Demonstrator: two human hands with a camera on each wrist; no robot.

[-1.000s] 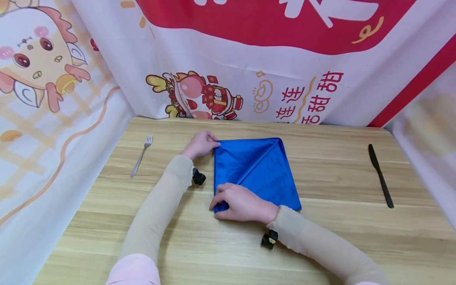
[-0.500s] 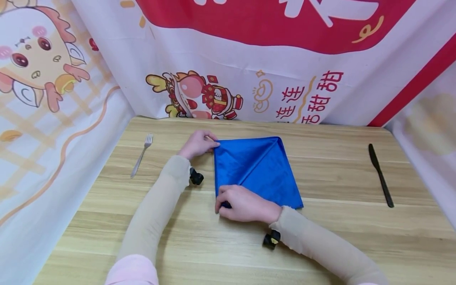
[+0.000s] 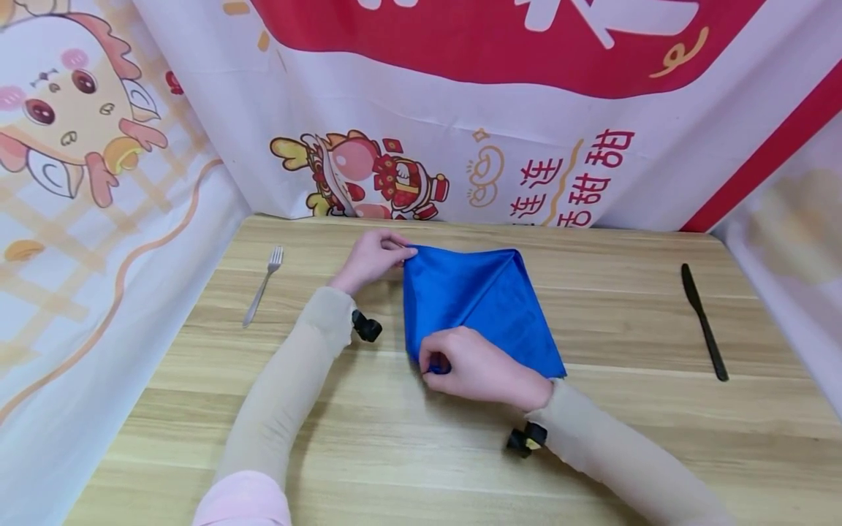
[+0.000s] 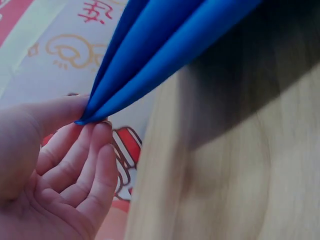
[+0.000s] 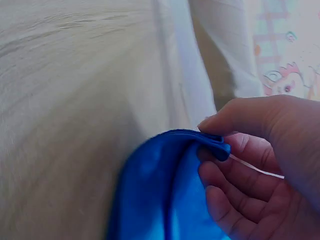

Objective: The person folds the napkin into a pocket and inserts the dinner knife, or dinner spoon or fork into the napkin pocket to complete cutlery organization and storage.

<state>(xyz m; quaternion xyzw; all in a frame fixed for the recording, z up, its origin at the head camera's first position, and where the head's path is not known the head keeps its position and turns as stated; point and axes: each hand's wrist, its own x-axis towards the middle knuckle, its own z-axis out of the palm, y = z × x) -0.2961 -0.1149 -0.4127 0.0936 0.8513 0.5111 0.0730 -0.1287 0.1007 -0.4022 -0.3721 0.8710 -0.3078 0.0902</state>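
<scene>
A folded blue cloth napkin (image 3: 487, 292) lies partly on the wooden table, a diagonal fold line crossing its top. Between thumb and fingers, my left hand (image 3: 373, 257) pinches its far left corner. That corner is lifted off the wood, as the left wrist view shows with the layers of napkin (image 4: 150, 55) gathered at the fingertips. My right hand (image 3: 476, 365) pinches the near left corner. In the right wrist view the napkin's edge (image 5: 165, 145) curves up into the grip of the right hand (image 5: 260, 165).
A silver fork (image 3: 263, 286) lies left of the left forearm. Far to the right is a black table knife (image 3: 704, 321). Printed cloth hangs (image 3: 421, 95) rise behind and beside the wooden table (image 3: 368, 438).
Both hands have raised the napkin's left corners from the table. The right hand has shifted right and slightly away from me; the left hand has moved slightly farther back.
</scene>
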